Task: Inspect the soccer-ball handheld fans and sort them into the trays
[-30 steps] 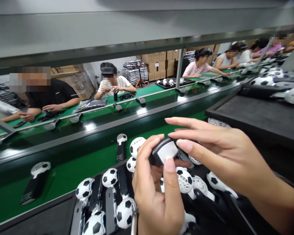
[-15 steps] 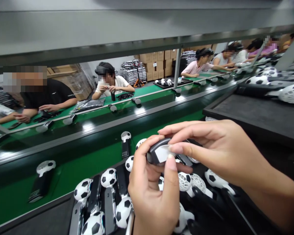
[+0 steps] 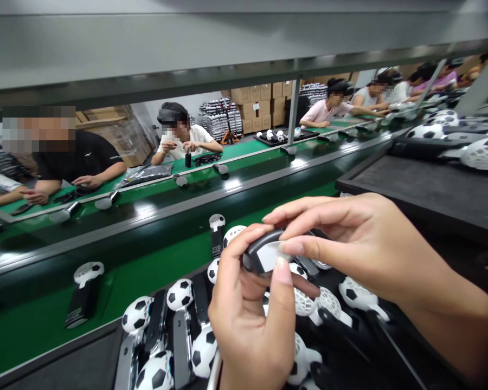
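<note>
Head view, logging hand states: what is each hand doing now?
Left hand: closed, holding a black rounded plastic piece with a white patch.
Right hand: partly closed, fingertips on that white patch.

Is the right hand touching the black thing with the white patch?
Touching. The head view shows the right hand with a fingertip pressed on the white patch of the black piece.

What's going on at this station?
A person grips a black handle piece with a white patch in the left hand, while the right hand's fingers press on the piece at the patch. Soccer-ball-patterned units lie just below, beside a green conveyor belt. Co-workers sit along the line beyond it.
</note>
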The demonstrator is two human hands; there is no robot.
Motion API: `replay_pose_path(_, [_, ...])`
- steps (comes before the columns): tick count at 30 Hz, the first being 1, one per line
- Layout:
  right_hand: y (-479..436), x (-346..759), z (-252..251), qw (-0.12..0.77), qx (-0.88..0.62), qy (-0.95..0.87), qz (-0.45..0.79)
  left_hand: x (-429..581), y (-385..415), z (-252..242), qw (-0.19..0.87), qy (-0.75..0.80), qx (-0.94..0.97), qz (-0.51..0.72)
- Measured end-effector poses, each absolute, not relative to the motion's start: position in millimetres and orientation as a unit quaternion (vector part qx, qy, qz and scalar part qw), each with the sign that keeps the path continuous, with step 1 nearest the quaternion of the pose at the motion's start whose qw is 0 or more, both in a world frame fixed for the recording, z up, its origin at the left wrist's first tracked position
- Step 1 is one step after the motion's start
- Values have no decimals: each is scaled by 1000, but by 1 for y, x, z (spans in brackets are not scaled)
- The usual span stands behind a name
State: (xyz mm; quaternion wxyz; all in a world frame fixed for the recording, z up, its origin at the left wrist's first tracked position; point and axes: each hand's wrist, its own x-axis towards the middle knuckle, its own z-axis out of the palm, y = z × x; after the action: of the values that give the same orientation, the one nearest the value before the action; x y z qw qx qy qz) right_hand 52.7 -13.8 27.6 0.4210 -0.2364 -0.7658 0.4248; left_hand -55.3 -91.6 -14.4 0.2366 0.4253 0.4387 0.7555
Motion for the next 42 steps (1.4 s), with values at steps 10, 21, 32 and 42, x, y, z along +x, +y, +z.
replay_pose_path(10, [-19, 43, 14, 496, -196, -693, 485, -59, -85, -25, 171, 417, 448, 772])
replay_pose_path(21, [-29, 34, 2, 417, -175, -653, 608, -63, -82, -30, 93, 413, 448, 787])
replay_pose_path(32, [-33, 29, -2, 461, -259, -523, 669, -60, -81, -35, 111, 392, 511, 757])
replay_pose_path(42, [-20, 98, -9, 418, -287, -604, 615, -52, -86, -34, 88, 400, 587, 698])
